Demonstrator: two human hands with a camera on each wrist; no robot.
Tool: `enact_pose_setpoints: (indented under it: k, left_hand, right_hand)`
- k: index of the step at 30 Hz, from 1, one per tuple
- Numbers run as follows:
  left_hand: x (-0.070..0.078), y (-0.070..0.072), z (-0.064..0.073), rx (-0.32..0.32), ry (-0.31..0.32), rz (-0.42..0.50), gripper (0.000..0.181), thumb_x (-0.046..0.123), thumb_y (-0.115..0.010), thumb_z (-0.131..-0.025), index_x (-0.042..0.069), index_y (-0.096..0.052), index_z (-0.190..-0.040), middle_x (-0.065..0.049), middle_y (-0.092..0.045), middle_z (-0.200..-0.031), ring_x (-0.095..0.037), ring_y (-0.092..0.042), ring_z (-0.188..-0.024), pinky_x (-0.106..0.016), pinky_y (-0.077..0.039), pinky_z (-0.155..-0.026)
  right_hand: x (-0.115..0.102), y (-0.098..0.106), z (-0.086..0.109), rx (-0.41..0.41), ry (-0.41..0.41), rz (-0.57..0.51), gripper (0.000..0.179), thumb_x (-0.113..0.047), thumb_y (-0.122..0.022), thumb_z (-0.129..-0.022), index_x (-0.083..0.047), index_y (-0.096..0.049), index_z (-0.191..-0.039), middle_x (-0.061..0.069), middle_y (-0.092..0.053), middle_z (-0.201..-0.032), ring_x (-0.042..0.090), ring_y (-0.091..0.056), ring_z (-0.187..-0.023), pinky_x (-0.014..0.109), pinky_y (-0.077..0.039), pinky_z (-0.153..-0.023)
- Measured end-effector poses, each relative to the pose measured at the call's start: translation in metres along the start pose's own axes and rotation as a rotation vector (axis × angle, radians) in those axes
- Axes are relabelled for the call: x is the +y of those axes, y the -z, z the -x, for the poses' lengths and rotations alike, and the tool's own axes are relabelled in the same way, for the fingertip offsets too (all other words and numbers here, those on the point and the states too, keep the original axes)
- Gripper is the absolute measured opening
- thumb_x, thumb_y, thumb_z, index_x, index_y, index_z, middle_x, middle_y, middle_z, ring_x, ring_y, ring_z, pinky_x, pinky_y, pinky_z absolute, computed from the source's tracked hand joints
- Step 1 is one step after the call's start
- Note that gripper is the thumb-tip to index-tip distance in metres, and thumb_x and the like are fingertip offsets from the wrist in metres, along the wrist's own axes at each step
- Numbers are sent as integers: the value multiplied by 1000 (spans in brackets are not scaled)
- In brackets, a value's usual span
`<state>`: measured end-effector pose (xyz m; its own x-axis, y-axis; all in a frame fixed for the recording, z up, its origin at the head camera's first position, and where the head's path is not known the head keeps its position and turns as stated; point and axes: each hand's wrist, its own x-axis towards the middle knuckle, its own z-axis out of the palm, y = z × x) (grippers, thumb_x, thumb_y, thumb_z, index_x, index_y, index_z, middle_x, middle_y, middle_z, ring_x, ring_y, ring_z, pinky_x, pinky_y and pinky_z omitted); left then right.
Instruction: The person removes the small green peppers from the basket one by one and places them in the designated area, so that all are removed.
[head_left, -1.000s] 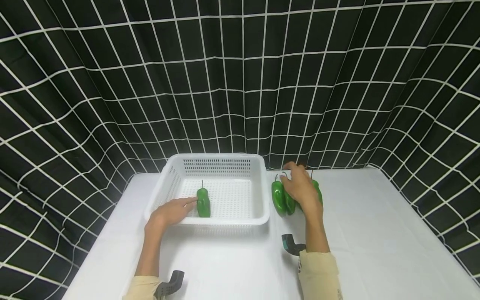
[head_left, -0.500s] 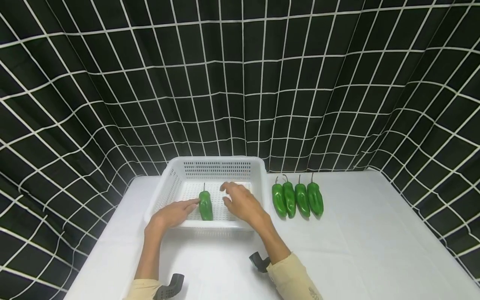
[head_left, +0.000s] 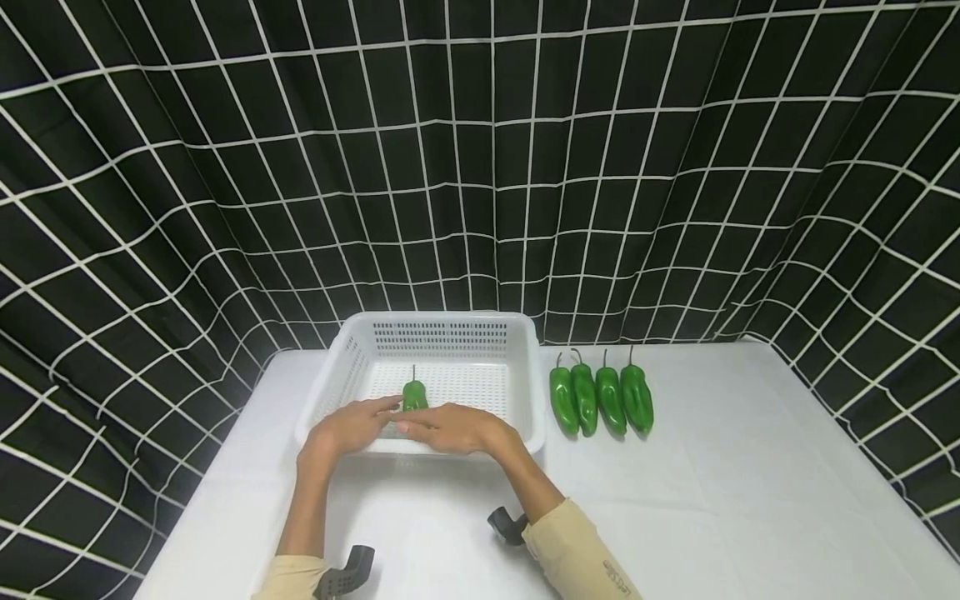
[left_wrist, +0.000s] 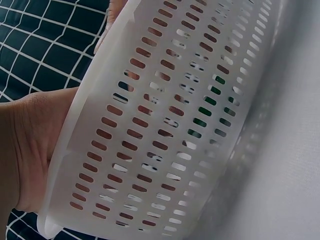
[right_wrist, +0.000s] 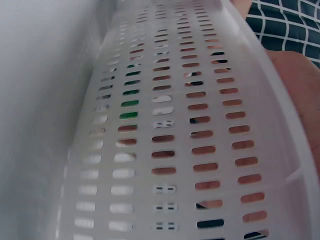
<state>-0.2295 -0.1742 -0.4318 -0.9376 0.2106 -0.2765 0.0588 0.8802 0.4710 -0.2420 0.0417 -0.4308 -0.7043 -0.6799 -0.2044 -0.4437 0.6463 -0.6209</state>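
A green chili pepper (head_left: 415, 395) lies in the white perforated basket (head_left: 523, 333), its stem towards the back wall and its lower part hidden by my hands. My left hand (head_left: 352, 427) reaches over the basket's front rim, its fingertips at the pepper's left side. Across the pepper's lower part stretches my right hand (head_left: 453, 427), fingers fairly straight and pointing left, close to the left fingertips. In the left wrist view, bits of green pepper (left_wrist: 199, 121) show through the basket's slots, and my left hand (left_wrist: 37, 135) bends over the rim. The right wrist view shows pepper (right_wrist: 129, 104) through slots too.
Several green chili peppers (head_left: 583, 398) lie side by side on the white tablecloth (head_left: 735, 467), right of the basket. Black cloth with a white grid (head_left: 465, 150) rises behind and at both sides. A dark wrist mount (head_left: 352, 571) sticks out at each sleeve.
My right hand has moved left from the row of peppers into the basket and over the pepper there. My left hand stays beside that pepper, which has shifted slightly.
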Motion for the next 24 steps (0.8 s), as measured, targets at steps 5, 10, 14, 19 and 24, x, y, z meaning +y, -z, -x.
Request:
enact_pose_setpoints:
  k: [5,10,14,19,24]
  left_hand:
    - [0,1,-2,26,-1,-15,50,27,-35,-109,16,-52,-155,-17,-58,-154,-51,-47,-146,-73,-37,-117]
    - [-2,0,-2,28,5,-27,51,29,-35,-110,15,-50,-156,-19,-53,-157,-51,-45,-147,-72,-36,-119]
    - [-2,-1,-1,29,-1,-27,51,32,-35,-111,15,-49,-157,-19,-51,-159,-51,-44,-148,-72,-35,-119]
    - [0,-1,-1,33,12,-21,51,35,-36,-111,15,-50,-156,-18,-50,-160,-51,-43,-149,-72,-35,-119]
    - [0,-2,1,48,34,-18,53,38,-36,-110,16,-51,-155,-19,-51,-159,-51,-44,-148,-73,-36,-118]
  right_hand:
    - [-2,-2,-1,-80,-129,-32,72,-77,-22,-102,-37,-46,-157,4,-47,-165,35,-46,-153,64,-36,-123]
    - [-2,-3,-3,-63,-92,14,70,-68,-26,-106,-26,-58,-150,2,-58,-157,29,-53,-148,53,-43,-121]
    - [0,-1,-3,-25,-24,39,62,-59,-35,-109,-16,-71,-136,3,-75,-129,19,-70,-123,36,-55,-106]
    - [2,3,-2,134,21,9,36,-35,-57,-107,-10,-82,-108,4,-73,-81,9,-57,-70,23,-49,-70]
    - [1,6,2,385,-6,-11,25,1,-71,-93,-7,-80,-115,9,-82,-108,19,-75,-95,32,-61,-89]
